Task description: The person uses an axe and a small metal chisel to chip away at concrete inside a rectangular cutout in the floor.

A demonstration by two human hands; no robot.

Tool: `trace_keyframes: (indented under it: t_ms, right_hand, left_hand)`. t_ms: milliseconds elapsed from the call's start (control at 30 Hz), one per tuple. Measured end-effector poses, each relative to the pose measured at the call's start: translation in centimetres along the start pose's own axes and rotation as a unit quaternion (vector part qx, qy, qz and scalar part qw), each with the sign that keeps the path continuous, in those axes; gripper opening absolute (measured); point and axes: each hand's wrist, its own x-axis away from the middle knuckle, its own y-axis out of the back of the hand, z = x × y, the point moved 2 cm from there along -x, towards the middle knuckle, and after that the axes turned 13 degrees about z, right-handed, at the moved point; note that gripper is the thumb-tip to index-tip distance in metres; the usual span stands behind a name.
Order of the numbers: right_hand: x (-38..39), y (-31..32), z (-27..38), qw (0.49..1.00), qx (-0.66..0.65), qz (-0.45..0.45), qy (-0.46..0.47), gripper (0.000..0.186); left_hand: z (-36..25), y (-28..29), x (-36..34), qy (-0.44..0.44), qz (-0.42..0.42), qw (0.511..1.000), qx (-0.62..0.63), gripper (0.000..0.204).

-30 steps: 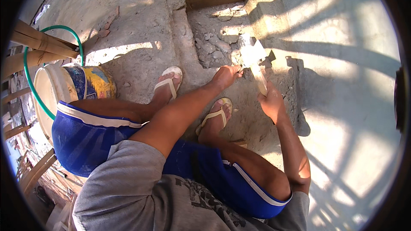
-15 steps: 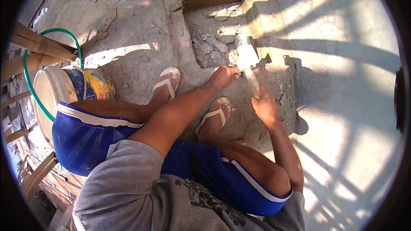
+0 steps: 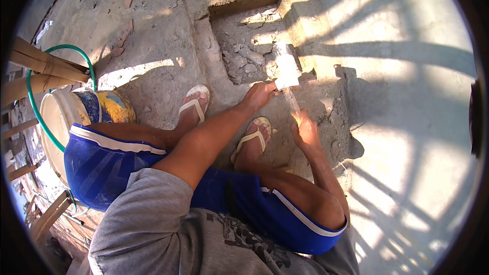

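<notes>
My right hand (image 3: 305,128) is wrapped round the handle of a hammer (image 3: 287,69). Its blocky head glares white in the sun, so its exact shape is washed out. The head is over the near right corner of a rectangular pit (image 3: 202,46) in the concrete floor. Just left of the handle, my left hand (image 3: 260,95) is closed, with its fingertips close to the hammer head. What those fingers grip is hidden near the head. Broken rubble (image 3: 249,56) lies inside the pit.
My feet in pale flip-flops (image 3: 194,107) stand at the pit's near side. On the left, a paint-stained bucket (image 3: 114,106) lies by a green hose (image 3: 31,91) and wooden poles (image 3: 46,61). A smooth grey surface (image 3: 407,122) with striped shadows runs along the right.
My right hand and the hammer have shifted slightly left, and the hammer head is a little lower in view. My left hand stays closed beside it. The whole view has shifted slightly.
</notes>
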Motion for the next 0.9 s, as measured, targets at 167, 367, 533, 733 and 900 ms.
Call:
trace_keyframes:
  t_ms: [167,367,533,733,900]
  right_hand:
    - [-0.2,3.0,5.5,0.995,-0.083,-0.044,-0.029,0.03]
    - [1.6,10.9,14.6,0.881,-0.287,-0.364,0.1,0.024]
    - [0.9,0.9,0.7,0.976,-0.018,-0.195,0.098,0.023]
    - [-0.2,7.0,8.1,0.987,-0.13,-0.033,-0.083,0.028]
    - [0.9,13.0,14.5,0.857,-0.294,-0.4,0.138,0.028]
  left_hand:
    - [1.6,-0.2,2.2,0.008,-0.02,0.994,0.105,0.026]
    - [2.4,0.5,2.8,0.053,-0.039,0.963,0.26,0.031]
    - [0.7,-1.2,0.6,0.034,-0.027,0.964,0.264,0.021]
    - [2.5,-2.5,2.4,-0.017,-0.051,0.978,0.199,0.034]
    - [2.2,-1.0,2.8,-0.062,-0.101,0.993,0.003,0.017]
